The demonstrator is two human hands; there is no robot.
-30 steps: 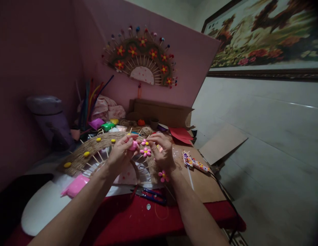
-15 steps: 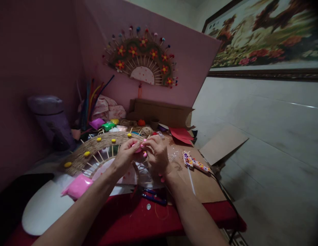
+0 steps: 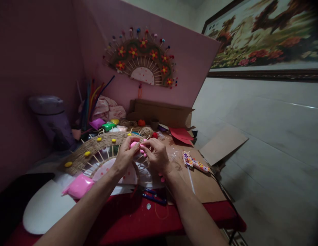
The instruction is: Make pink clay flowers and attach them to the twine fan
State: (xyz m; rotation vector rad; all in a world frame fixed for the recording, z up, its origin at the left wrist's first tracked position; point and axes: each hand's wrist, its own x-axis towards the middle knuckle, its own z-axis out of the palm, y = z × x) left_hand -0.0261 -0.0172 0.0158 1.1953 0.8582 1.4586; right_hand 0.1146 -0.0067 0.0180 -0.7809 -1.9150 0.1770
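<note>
My left hand (image 3: 123,154) is closed on a lump of pink modelling clay (image 3: 134,145), held above the fan. Close beside it, the fingers of my right hand (image 3: 159,156) pinch a bit of the same pink clay. Below both hands lies a half-round fan (image 3: 79,157) of twine and thin sticks, dotted with yellow clay pieces (image 3: 87,154). Small pink pieces show just under my fingertips, and more pink (image 3: 162,177) shows by my right wrist. The right part of the fan is mostly hidden by my hands.
A pink clay packet (image 3: 79,186) and a white oval board (image 3: 46,208) lie at left. Blue snips (image 3: 155,197) rest near the front edge. A flowered glue gun (image 3: 196,162) with its cord lies on brown cardboard (image 3: 207,188) at right. A finished fan (image 3: 146,54) hangs behind.
My fingers have shifted slightly around the pink clay, and more of the lump shows between them. Both hands stay close together over the fan.
</note>
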